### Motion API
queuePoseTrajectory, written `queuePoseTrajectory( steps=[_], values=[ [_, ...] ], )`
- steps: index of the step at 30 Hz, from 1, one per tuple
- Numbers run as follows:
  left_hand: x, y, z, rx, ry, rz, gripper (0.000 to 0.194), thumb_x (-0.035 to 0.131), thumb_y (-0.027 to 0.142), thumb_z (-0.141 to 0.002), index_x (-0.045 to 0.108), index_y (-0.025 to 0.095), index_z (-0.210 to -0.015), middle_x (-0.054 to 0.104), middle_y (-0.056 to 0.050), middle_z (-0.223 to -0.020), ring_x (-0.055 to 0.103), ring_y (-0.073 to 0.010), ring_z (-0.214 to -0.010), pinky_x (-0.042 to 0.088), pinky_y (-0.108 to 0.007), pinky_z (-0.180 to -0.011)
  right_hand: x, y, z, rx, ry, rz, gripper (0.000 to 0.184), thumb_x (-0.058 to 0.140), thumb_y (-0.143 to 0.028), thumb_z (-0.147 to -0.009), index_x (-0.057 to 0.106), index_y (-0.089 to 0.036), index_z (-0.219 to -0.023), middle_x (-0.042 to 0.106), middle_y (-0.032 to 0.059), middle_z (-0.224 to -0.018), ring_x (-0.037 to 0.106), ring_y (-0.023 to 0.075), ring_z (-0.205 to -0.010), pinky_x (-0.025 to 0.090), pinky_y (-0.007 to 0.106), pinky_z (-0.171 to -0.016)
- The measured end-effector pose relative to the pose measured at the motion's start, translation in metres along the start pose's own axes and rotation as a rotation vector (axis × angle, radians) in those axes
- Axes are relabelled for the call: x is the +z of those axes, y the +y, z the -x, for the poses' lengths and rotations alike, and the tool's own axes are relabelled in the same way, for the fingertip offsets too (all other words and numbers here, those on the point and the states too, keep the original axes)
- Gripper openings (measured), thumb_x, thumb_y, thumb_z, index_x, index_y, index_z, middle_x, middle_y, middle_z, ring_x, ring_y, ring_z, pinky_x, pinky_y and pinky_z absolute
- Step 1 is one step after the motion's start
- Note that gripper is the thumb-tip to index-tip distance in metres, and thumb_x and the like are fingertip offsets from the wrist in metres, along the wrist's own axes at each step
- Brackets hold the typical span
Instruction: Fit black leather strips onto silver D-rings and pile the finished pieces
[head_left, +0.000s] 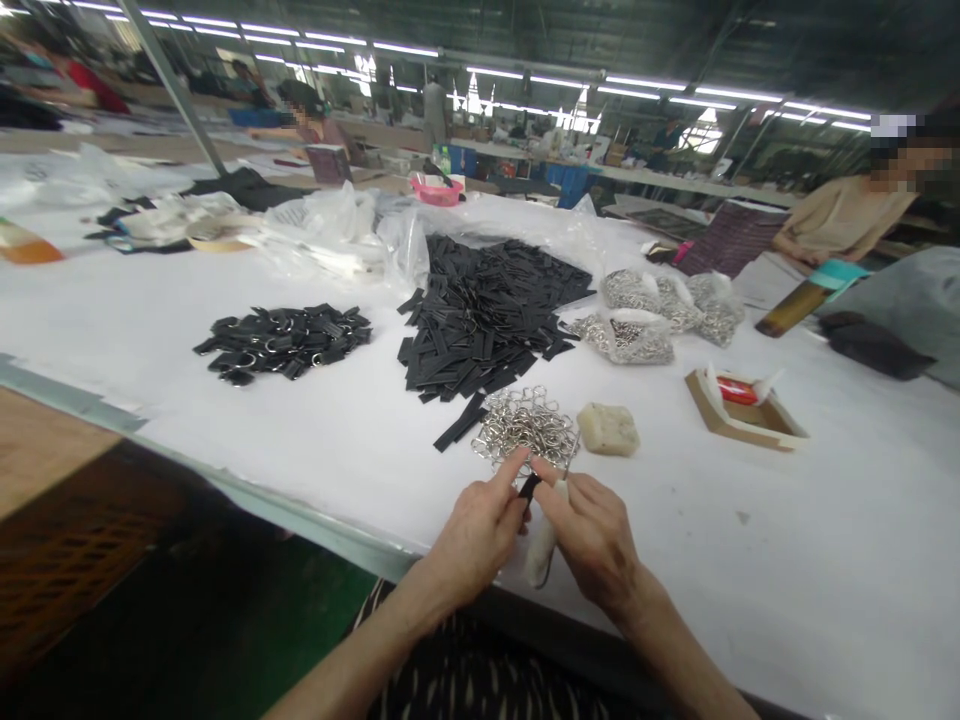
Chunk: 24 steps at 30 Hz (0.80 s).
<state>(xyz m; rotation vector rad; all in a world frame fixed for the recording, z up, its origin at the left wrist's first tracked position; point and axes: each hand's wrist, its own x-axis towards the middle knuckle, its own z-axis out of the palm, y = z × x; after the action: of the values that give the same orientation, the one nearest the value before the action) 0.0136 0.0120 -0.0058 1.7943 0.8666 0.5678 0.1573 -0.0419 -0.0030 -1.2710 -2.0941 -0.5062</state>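
Observation:
My left hand (478,522) pinches a short black webbing strap (529,487) near the table's front edge. Close against it, my right hand (596,535) is closed around a white-handled awl (541,558), whose thin metal shaft points up and away from me. The right fingertips also meet the strap, and part of it is hidden by the fingers. Just beyond both hands lies a pile of silver metal rings (525,425). A cream-coloured block (608,430) sits to the right of the rings. Behind them spreads a large heap of black straps (480,315).
Black straps with rings fitted (285,340) form a pile at left. Clear bags of metal rings (630,335) stand at right, behind an open cardboard box (750,425) with a red item inside. Plastic bags (330,235) lie farther back. A co-worker (847,220) is at the far right.

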Motion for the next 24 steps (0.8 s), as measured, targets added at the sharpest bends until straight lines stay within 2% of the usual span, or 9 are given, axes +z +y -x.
queuePoseTrajectory(
  steps=[6,13,19,21,24],
  values=[
    [0.004,-0.012,-0.001,-0.069,-0.090,0.315,0.053,0.041,0.021,-0.081,0.033,0.015,-0.134,0.040,0.007,-0.055,0.032,-0.0103,-0.049,0.027,-0.022,-0.049,0.000,-0.003,-0.003,-0.030,-0.027,0.087,0.019,0.040,-0.007,-0.087,0.058,-0.012,-0.086,0.067,0.0167,-0.091,0.063,0.0227,-0.080,0.048,0.032,-0.062],
    [0.004,-0.006,0.000,-0.039,-0.023,0.213,0.055,0.041,0.015,-0.079,0.035,0.016,-0.133,0.036,0.008,-0.051,0.031,-0.0106,-0.050,0.026,-0.023,-0.052,-0.003,0.006,-0.006,0.029,-0.065,-0.057,0.021,0.038,-0.009,-0.088,0.058,-0.011,-0.091,0.067,0.0120,-0.080,0.059,0.0173,-0.066,0.044,0.029,-0.057],
    [0.003,-0.012,-0.004,-0.100,-0.079,0.434,0.056,0.049,0.023,-0.079,0.036,0.015,-0.132,0.042,0.007,-0.056,0.035,-0.0094,-0.051,0.029,-0.023,-0.053,-0.002,0.008,-0.010,-0.135,-0.128,0.096,0.023,0.038,-0.008,-0.086,0.060,-0.014,-0.083,0.066,0.0093,-0.071,0.057,0.0177,-0.061,0.040,0.030,-0.053],
    [0.003,-0.012,-0.006,-0.127,-0.092,0.531,0.058,0.053,0.024,-0.077,0.036,0.013,-0.131,0.046,0.007,-0.055,0.040,-0.0095,-0.051,0.032,-0.023,-0.055,-0.004,0.008,-0.008,-0.096,-0.117,0.028,0.021,0.039,-0.009,-0.086,0.058,-0.015,-0.080,0.067,0.0091,-0.073,0.056,0.0161,-0.058,0.041,0.029,-0.052],
    [0.003,-0.008,-0.009,-0.165,-0.103,0.687,0.057,0.056,0.023,-0.075,0.037,0.011,-0.128,0.057,0.004,-0.057,0.052,-0.0121,-0.055,0.040,-0.026,-0.061,-0.006,0.009,0.000,0.097,-0.040,-0.157,0.012,0.045,-0.013,-0.085,0.056,-0.016,-0.081,0.068,0.0095,-0.079,0.059,0.0150,-0.057,0.046,0.027,-0.053]
  ],
)
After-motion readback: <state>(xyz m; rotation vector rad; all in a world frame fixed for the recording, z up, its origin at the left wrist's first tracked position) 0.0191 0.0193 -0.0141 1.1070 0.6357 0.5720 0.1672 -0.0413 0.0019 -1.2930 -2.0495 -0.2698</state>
